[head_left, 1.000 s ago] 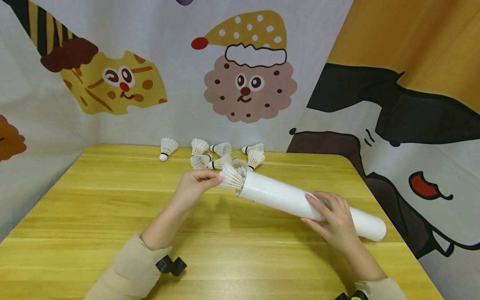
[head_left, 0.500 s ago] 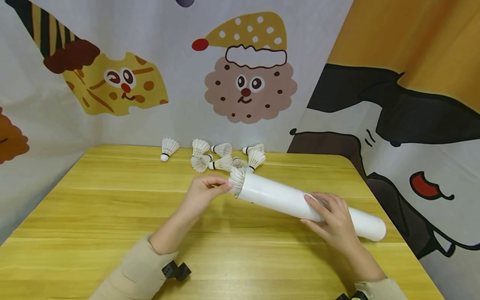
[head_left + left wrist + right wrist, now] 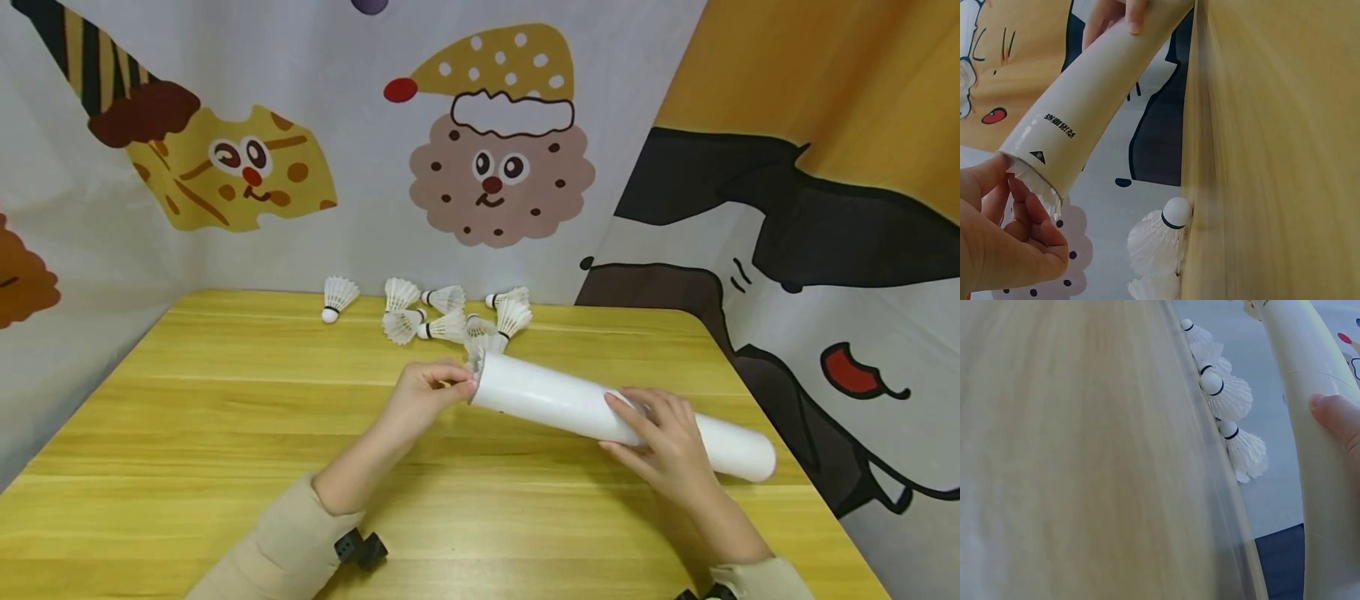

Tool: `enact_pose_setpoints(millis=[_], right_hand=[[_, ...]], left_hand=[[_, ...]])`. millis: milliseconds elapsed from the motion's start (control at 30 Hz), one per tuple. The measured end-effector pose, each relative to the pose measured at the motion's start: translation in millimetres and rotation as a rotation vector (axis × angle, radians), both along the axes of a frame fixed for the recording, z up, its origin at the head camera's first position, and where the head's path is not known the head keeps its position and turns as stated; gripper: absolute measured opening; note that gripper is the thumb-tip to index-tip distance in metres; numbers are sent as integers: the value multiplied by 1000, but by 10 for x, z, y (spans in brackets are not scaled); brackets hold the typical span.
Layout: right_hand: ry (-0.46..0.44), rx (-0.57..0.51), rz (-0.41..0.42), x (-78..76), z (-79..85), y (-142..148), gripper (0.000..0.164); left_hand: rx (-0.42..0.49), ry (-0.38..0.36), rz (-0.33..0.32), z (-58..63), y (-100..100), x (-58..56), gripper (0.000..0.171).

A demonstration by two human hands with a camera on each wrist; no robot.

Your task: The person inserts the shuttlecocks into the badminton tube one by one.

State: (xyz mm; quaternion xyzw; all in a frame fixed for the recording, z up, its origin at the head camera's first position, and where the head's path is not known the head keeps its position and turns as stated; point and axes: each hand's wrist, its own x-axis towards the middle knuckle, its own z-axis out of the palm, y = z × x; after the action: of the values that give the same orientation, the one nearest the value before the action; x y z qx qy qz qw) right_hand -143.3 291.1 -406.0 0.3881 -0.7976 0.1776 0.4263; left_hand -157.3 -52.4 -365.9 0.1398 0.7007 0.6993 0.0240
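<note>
A long white tube [image 3: 551,395] is held slanting above the table, its mouth toward the left. My right hand [image 3: 667,442] grips it around the middle, thumb and fingers on opposite sides. At the mouth, my left hand [image 3: 431,396] pinches at the feather edge of a shuttlecock [image 3: 1034,178]. Only the feather tips show at the rim in the left wrist view; the rest of that shuttlecock is hidden inside the tube. Dark printed characters mark the tube near this end. The right wrist view shows the right thumb [image 3: 1338,417] pressed on the tube wall.
Several white shuttlecocks lie loosely grouped at the table's back edge, among them one with its cork to the left [image 3: 444,326]. A single shuttlecock [image 3: 340,297] lies apart to their left. A printed curtain [image 3: 360,208] hangs right behind the wooden table [image 3: 225,417].
My left hand has moved right and slightly down to the tube mouth, and the shuttlecock has slid into the tube until only feather tips show. The right hand stays almost still on the tube.
</note>
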Motion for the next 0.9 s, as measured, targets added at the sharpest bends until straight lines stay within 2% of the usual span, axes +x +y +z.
enact_pose_setpoints(millis=[233,500,900], right_hand=[[14,-5,10,5,4,-8,54],[36,-22,42,6,6,-49,53],[6,-21,31,10,3,-40,54]], left_hand=[[11,-41,-33,-24,3,-7,11],[-3,-63,-111,-31,-31,-28,15],[-67,-31,-148,-21,-67,-60,16]])
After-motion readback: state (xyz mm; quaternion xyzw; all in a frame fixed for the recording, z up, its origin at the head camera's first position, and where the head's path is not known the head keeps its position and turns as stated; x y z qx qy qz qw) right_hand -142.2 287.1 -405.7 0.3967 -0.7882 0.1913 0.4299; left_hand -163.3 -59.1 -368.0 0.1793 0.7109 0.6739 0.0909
